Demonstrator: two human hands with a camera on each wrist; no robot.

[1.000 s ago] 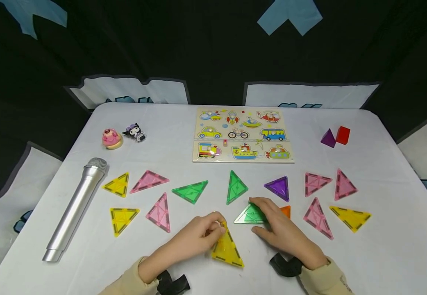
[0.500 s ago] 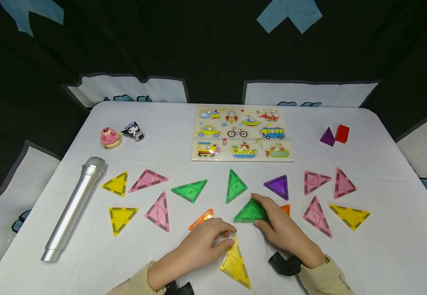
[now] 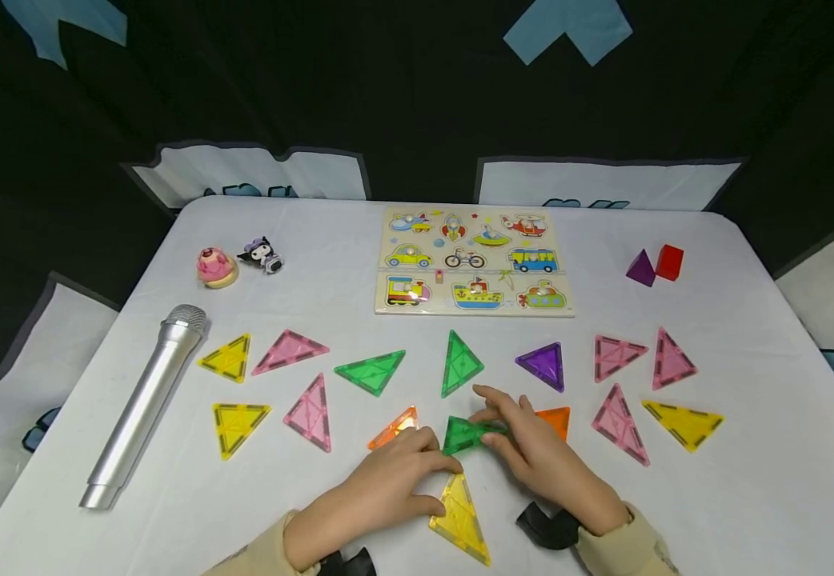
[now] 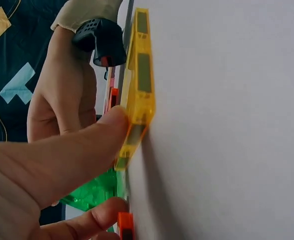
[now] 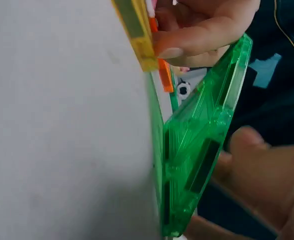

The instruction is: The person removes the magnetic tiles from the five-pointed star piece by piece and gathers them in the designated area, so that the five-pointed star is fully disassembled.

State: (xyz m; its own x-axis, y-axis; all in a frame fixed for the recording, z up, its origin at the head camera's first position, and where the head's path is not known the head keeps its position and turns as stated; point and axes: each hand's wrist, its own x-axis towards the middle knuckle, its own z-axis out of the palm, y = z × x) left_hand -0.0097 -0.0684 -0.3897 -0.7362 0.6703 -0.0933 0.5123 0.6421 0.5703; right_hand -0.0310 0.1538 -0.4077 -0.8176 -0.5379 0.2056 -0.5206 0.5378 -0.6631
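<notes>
A green triangle tile (image 3: 466, 434) is pinched between thumb and fingers of the right hand (image 3: 539, 452) and tilted up off the white table (image 3: 748, 480), one edge still down near the table centre front; the tilt is confirmed in the right wrist view (image 5: 202, 150). The left hand (image 3: 388, 480) is laid with curled fingers on the tip of a yellow triangle tile (image 3: 460, 512), which is flat on the table just below the green one; the thumb is seen pressed against its edge (image 4: 137, 100) in the left wrist view. An orange tile (image 3: 394, 428) is partly covered just behind the left hand, and another orange tile (image 3: 554, 420) is partly hidden behind the right. Further back, a vehicle puzzle board (image 3: 473, 262) is set, and a silver toy microphone (image 3: 146, 404) is laid at far left.
</notes>
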